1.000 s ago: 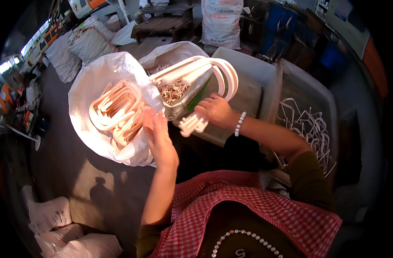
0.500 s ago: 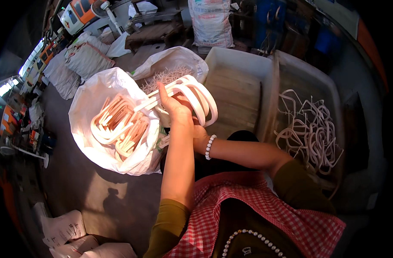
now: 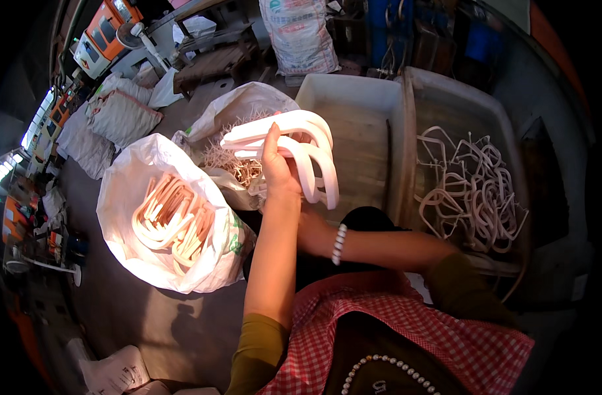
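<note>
My left hand (image 3: 279,172) is closed around a bundle of white U-shaped plastic pieces (image 3: 317,148), its thumb lying over them. The bundle is raised in front of me, with its curved ends to the right and straight ends to the left. My right hand (image 3: 313,232), with a white beaded bracelet at the wrist, is lower, partly behind my left forearm; its fingers are hidden. To the left stands an open white woven sack (image 3: 120,217) holding similar U-shaped pieces (image 3: 172,220).
Behind the bundle, another open sack (image 3: 215,118) holds thin pinkish scraps (image 3: 230,157). A pale rectangular tub (image 3: 307,92) stands beyond; a second tub (image 3: 511,158) on the right holds tangled white pieces (image 3: 485,191). Filled sacks (image 3: 123,118) and a wooden bench (image 3: 215,62) are farther back.
The bundle's straight ends have come away from over the left sack and drawn together. My right hand has dropped lower, away from the bundle. The whole view has shifted slightly.
</note>
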Action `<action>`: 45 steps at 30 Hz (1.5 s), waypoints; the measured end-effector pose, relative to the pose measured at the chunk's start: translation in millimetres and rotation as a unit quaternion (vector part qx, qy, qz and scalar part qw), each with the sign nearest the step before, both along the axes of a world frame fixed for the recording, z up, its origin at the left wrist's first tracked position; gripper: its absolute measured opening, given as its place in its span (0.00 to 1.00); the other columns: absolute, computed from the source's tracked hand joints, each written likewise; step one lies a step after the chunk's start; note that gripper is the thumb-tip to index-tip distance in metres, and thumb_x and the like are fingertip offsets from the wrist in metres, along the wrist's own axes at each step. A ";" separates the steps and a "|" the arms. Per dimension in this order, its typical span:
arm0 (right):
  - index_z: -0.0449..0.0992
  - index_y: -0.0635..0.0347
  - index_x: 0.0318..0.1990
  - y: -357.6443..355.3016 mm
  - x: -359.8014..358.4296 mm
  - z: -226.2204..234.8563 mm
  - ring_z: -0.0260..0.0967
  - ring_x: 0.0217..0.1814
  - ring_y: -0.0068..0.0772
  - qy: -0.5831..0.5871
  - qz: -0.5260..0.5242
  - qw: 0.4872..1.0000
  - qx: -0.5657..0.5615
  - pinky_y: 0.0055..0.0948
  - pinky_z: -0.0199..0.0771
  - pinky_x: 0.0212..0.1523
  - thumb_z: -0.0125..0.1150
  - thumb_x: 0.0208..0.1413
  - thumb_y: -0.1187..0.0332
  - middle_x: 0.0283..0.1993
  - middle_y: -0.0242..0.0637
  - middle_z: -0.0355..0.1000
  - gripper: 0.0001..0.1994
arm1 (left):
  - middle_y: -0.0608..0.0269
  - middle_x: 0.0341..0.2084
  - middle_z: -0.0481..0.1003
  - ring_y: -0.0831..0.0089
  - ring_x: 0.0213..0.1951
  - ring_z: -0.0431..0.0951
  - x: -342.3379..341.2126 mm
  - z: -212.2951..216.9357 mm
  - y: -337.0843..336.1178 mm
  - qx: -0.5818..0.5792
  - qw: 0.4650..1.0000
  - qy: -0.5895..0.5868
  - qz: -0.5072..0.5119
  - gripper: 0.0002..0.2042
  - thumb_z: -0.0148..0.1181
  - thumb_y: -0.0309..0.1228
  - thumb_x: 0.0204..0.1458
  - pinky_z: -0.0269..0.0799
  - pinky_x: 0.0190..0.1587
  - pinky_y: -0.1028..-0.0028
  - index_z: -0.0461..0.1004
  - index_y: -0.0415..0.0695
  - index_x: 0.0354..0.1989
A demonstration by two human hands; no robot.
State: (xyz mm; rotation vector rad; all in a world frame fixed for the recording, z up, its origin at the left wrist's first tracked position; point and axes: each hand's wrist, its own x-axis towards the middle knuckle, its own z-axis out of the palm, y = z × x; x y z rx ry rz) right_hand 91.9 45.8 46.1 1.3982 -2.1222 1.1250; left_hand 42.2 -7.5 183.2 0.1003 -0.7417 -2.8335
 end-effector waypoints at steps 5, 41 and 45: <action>0.74 0.61 0.39 89.2 20.8 101.5 0.70 0.44 0.42 -0.257 0.152 0.924 0.238 0.39 0.70 0.44 0.54 0.55 0.67 0.39 0.45 0.72 0.09 | 0.56 0.44 0.72 0.65 0.46 0.73 -0.4 -9.5 -18.9 -0.068 0.995 0.028 -0.070 0.18 0.55 0.31 0.56 0.70 0.52 0.63 0.65 0.42 0.55; 0.70 0.63 0.41 106.4 -95.6 7.2 0.66 0.34 0.16 -0.579 -0.117 0.751 -0.293 0.20 0.70 0.35 0.50 0.63 0.61 0.31 0.29 0.67 0.13 | 0.63 0.29 0.73 0.74 0.30 0.73 -56.2 -122.6 32.5 -0.194 0.963 -0.173 -0.065 0.10 0.64 0.27 0.51 0.69 0.33 0.75 0.72 0.39 0.40; 0.70 0.62 0.48 116.3 -114.2 -17.2 0.63 0.34 0.14 -0.541 -0.163 0.793 -0.230 0.18 0.67 0.36 0.44 0.66 0.58 0.35 0.25 0.68 0.16 | 0.63 0.29 0.73 0.76 0.27 0.72 -58.5 -122.9 30.1 -0.255 0.947 -0.178 -0.086 0.10 0.64 0.26 0.50 0.68 0.31 0.76 0.73 0.38 0.38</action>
